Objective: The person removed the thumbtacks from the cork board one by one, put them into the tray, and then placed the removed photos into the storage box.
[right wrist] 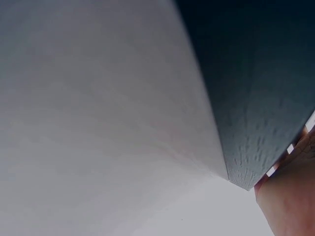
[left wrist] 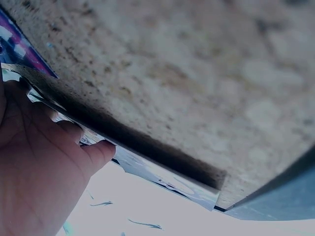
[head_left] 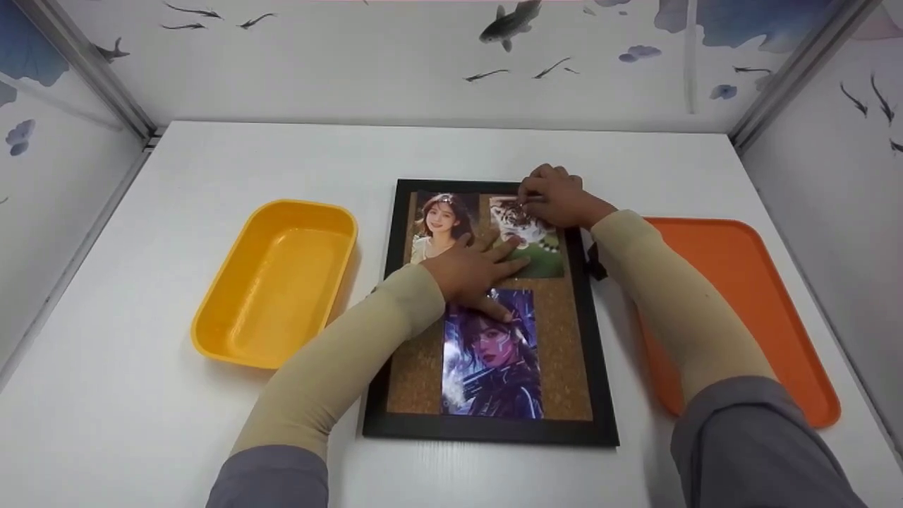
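Observation:
A cork board (head_left: 416, 381) in a black frame (head_left: 494, 429) lies flat on the table. On it are a portrait photo (head_left: 441, 219), a tiger photo (head_left: 543, 262) and a purple picture of a figure (head_left: 494, 374). My left hand (head_left: 473, 271) lies with fingers spread across the middle, touching the tiger photo and the purple picture. At the tiger photo's top edge my right hand (head_left: 557, 197) has curled fingers, pinching what seems a small clear pin, mostly hidden. In the left wrist view, the tiger photo's edge (left wrist: 172, 179) stands slightly off the cork.
A yellow tray (head_left: 275, 296) stands on the white table (head_left: 127, 339) left of the board. An orange tray (head_left: 741, 282) sits to the right, partly under my right forearm. Printed white panels (head_left: 353, 70) enclose the back and sides.

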`<state>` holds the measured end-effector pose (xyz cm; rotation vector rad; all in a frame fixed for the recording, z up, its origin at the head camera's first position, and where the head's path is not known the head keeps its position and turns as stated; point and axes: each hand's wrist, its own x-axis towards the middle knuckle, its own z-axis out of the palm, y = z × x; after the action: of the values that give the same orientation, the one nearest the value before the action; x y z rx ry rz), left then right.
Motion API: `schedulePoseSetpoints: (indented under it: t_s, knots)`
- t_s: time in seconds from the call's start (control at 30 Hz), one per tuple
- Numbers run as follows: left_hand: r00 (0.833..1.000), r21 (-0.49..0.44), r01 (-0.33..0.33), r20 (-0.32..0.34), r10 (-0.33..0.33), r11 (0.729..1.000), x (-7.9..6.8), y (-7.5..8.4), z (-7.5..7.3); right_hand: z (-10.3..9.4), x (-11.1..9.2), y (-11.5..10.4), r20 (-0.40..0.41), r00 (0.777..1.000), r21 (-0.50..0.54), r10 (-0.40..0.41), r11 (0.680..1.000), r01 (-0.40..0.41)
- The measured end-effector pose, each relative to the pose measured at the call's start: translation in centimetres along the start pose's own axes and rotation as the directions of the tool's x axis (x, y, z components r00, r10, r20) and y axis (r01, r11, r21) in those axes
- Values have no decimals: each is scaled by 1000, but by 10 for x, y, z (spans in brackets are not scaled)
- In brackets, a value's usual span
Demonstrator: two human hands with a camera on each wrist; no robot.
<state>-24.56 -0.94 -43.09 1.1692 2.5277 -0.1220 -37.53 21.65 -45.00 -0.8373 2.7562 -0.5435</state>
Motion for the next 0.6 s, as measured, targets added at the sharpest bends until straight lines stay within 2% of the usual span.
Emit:
schedulePoseSetpoints:
  t_s: [0.6]
  knots:
    - [1000,-6,-4,-1,4,1000,1,-1,0,-1,-1,1,7,1000,-4,-10,1000,10]
